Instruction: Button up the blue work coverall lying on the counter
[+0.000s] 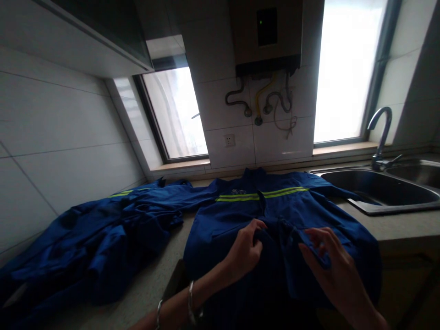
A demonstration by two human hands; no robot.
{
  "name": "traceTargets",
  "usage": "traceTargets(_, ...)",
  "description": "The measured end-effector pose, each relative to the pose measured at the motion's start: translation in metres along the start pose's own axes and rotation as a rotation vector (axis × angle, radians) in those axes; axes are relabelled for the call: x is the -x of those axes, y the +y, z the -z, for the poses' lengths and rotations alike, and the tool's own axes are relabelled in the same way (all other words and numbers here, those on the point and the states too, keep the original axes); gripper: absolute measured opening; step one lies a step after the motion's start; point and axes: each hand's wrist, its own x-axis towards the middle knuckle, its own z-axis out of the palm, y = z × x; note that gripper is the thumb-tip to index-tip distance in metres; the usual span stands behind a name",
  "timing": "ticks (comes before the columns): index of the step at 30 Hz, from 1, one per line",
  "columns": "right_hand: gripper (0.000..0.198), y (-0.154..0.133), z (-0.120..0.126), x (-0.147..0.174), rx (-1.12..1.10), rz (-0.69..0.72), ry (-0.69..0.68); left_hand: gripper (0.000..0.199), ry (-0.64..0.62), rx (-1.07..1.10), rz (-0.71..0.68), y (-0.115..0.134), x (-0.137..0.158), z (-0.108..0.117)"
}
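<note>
A blue work jacket [237, 213] with yellow-green stripes lies spread on the counter, collar toward the wall, its front parted at the lower middle. My left hand [247, 247], with silver bangles on its wrist, is closed in a pinch on the jacket's front at the left of the opening. On the other side, my right hand [332, 266] has its fingers and thumb curled round a fold of the right front panel. The jacket's lower hem hangs toward me and is lost in shadow.
More crumpled blue clothing [117, 243] lies along the left of the counter [402, 224]. At right is a sink [357, 188] with a tall faucet [381, 133]; one jacket sleeve reaches over its rim. A water heater [268, 36] with pipes hangs on the wall between two windows.
</note>
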Motion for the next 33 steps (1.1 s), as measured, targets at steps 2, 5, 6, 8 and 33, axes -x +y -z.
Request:
traceTargets(2,0.06,-0.009,-0.002,0.024,0.063,0.053,-0.045,0.035,0.036,0.076,-0.001,-0.003,-0.006,0.005)
traceTargets(5,0.074,-0.012,-0.014,0.041,0.127,0.092,-0.127,0.036,0.055,0.116,-0.031,-0.007,-0.01,0.009)
traceTargets(6,0.069,-0.01,-0.017,0.042,0.128,0.078,-0.143,0.036,0.049,0.112,-0.046,-0.007,-0.01,0.011)
traceTargets(8,0.054,-0.005,-0.019,0.038,0.09,0.029,-0.181,0.038,0.001,0.075,-0.088,-0.005,-0.009,0.017)
traceTargets(33,0.046,-0.017,0.047,-0.022,-0.539,-0.357,-0.167,0.024,0.015,-1.055,-1.257,0.023,0.009,0.053)
